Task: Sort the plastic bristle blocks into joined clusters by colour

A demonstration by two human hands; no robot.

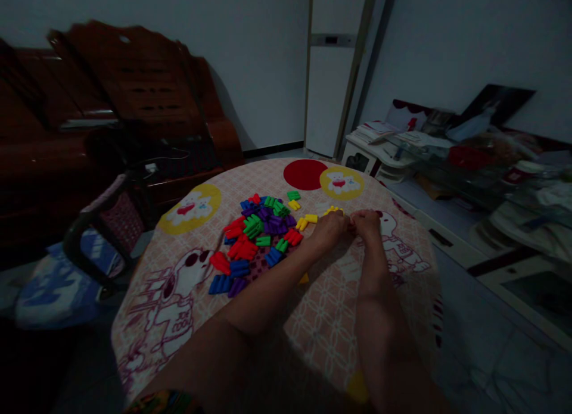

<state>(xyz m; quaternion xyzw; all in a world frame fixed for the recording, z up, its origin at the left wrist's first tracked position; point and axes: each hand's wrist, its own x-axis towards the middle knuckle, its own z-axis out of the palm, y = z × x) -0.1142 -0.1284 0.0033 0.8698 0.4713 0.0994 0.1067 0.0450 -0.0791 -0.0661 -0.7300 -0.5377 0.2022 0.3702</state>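
forearms [379, 310] over patterned tablecloth [328, 318], colored blocks [254, 226], dim wall [263, 62] beyond

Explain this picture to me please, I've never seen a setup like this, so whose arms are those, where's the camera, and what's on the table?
There is no machine here: a person is working with two bare hands. The single picture comes from a camera worn on their head, looking forward and down, so the forearms reach away from us. The left hand and right hand are close together over a table covered with a patterned cloth. To their left lies a pile of small coloured pieces in red, blue, green and purple. A few yellow pieces lie nearer the left hand. The fingers of both hands are bent inward, but it is too dark and small to tell exactly what they hold.
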